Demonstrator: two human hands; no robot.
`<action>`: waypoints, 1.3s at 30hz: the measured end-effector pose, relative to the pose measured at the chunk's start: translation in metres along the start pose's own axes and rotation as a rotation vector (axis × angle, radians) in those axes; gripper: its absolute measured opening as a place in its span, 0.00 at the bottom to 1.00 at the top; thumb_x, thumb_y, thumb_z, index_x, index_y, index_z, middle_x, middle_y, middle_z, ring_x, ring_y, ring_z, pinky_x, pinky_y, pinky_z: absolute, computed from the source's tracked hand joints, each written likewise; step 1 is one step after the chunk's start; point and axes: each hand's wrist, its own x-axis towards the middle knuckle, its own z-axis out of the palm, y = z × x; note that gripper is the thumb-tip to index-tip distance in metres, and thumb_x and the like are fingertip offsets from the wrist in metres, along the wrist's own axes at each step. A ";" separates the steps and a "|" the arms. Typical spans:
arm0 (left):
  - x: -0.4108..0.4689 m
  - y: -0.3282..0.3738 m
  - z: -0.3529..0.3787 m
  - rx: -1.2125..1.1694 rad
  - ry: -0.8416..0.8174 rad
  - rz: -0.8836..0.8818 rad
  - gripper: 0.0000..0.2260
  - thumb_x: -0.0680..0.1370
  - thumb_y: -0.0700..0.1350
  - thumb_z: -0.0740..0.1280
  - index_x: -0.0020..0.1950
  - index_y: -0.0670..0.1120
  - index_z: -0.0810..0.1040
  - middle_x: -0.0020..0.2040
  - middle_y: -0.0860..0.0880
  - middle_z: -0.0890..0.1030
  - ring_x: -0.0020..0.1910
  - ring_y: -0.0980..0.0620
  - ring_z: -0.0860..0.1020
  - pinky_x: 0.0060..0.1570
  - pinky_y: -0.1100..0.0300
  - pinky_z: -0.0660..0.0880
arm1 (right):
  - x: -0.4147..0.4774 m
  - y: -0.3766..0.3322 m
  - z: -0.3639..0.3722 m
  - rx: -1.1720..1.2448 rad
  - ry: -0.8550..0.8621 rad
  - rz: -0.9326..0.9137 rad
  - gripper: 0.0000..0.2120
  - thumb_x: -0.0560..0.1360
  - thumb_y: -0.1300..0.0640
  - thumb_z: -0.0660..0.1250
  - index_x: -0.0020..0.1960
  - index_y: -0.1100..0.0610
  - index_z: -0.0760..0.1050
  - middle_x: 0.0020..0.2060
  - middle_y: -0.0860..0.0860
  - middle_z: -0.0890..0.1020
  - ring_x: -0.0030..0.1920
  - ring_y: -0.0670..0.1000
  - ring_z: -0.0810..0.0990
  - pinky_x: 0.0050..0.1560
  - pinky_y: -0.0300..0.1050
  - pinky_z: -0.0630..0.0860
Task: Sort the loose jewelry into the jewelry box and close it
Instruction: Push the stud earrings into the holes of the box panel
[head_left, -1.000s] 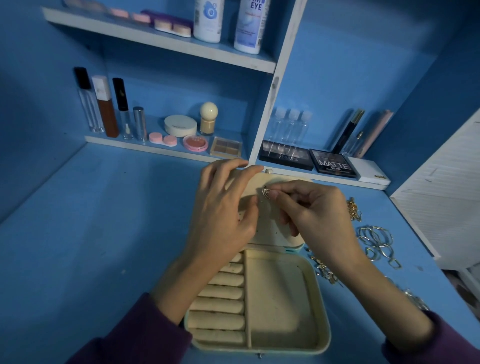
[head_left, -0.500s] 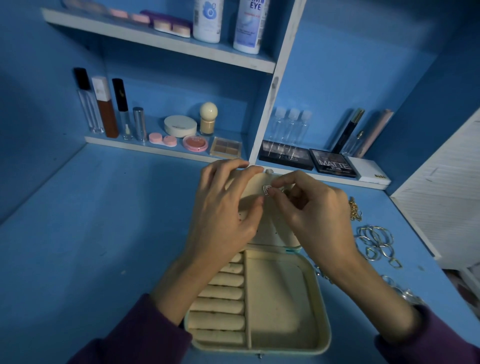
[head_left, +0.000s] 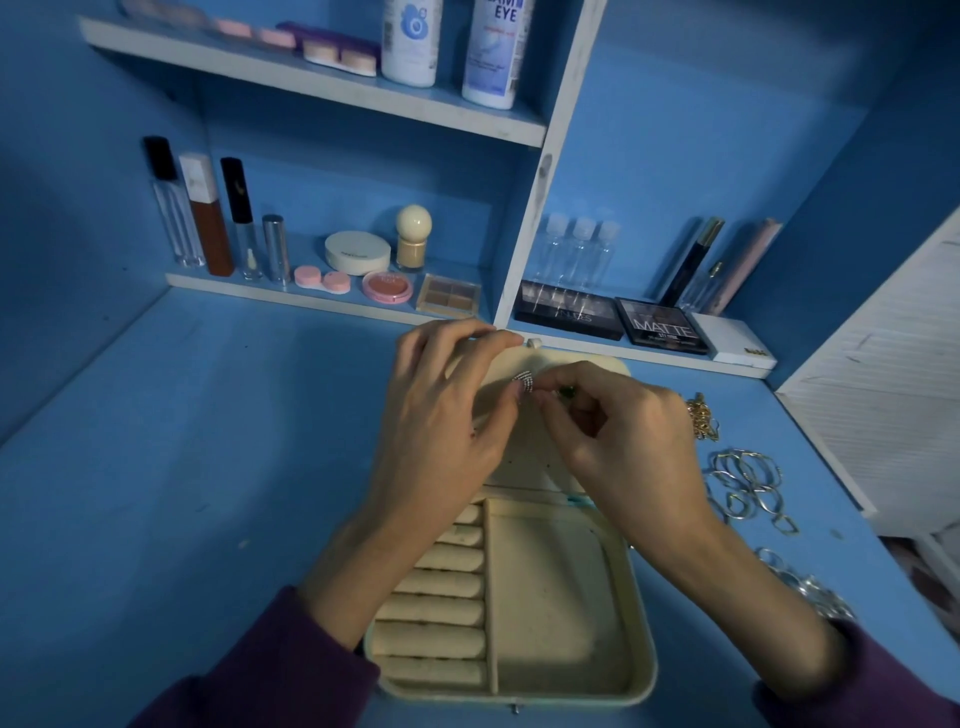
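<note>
Looks down on a cream jewelry box, open on a blue bench with its lid laid back toward the cosmetics shelf. Grips the lid's far edge with the left hand, fingers curled over it, probably to brace the panel against pushing. Pinches a small sparkling earring narrowly in the right hand, right at the upper part of the lid's inner face, apparently to seat its post there. Shows no jewelry in the base's ring rolls or its plain compartment. Shows the unsorted pieces on the bench just right of the box, within easy reach: a gold chain, a cluster of silver hoops, more silver pieces nearer the sleeve. Suggests an early stage, with closing far off.
</note>
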 end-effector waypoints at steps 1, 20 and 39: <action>0.000 0.000 0.000 0.002 0.002 0.000 0.14 0.77 0.49 0.63 0.59 0.45 0.79 0.55 0.48 0.76 0.57 0.48 0.70 0.59 0.64 0.64 | 0.000 0.000 0.000 0.000 -0.008 0.002 0.06 0.70 0.53 0.66 0.44 0.49 0.82 0.22 0.36 0.64 0.26 0.43 0.66 0.29 0.44 0.71; 0.000 -0.001 0.001 -0.020 0.010 -0.015 0.14 0.76 0.49 0.66 0.59 0.46 0.79 0.55 0.48 0.76 0.56 0.50 0.68 0.59 0.67 0.61 | 0.012 0.086 -0.048 0.244 -0.350 0.410 0.10 0.74 0.63 0.68 0.44 0.49 0.81 0.34 0.50 0.79 0.33 0.45 0.72 0.37 0.36 0.69; 0.000 0.000 -0.002 -0.025 -0.010 -0.012 0.16 0.76 0.50 0.64 0.60 0.46 0.79 0.55 0.47 0.76 0.56 0.50 0.68 0.60 0.73 0.57 | 0.007 0.129 -0.021 -0.078 -0.510 0.183 0.08 0.73 0.66 0.68 0.46 0.57 0.83 0.41 0.49 0.84 0.38 0.43 0.78 0.42 0.23 0.68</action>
